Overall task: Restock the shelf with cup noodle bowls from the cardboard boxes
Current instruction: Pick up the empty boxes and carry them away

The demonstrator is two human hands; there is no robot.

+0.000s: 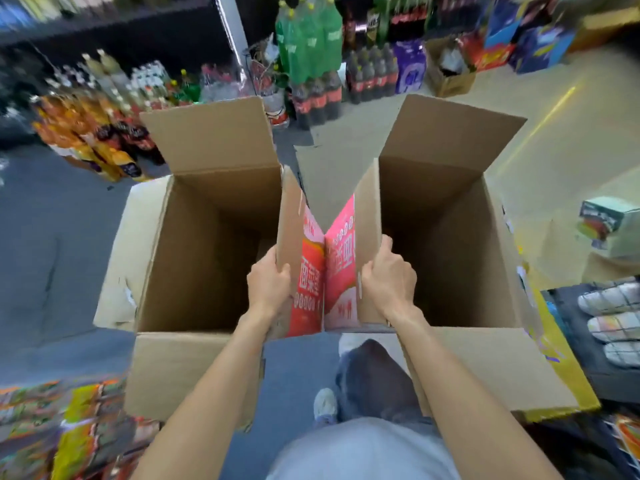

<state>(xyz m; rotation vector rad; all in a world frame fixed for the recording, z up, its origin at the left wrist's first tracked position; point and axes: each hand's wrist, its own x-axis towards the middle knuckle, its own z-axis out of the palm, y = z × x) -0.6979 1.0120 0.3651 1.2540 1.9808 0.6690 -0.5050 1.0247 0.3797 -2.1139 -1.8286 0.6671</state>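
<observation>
Two open cardboard boxes hang side by side in front of me, their flaps spread. My left hand (pixel 268 282) grips the inner wall of the left cardboard box (pixel 194 244). My right hand (pixel 389 273) grips the inner wall of the right cardboard box (pixel 460 237). The red and pink printed outer sides of both boxes meet between my hands. Both interiors look dark and bare; I see no cup noodle bowls in them.
Packs of drink bottles (pixel 311 64) and orange bottles (pixel 86 133) stand on the floor ahead and to the left. A small open carton (pixel 450 77) sits at the back right. Snack packets (pixel 69 427) lie at lower left, wrapped goods in a wire rack (pixel 613 323) at right.
</observation>
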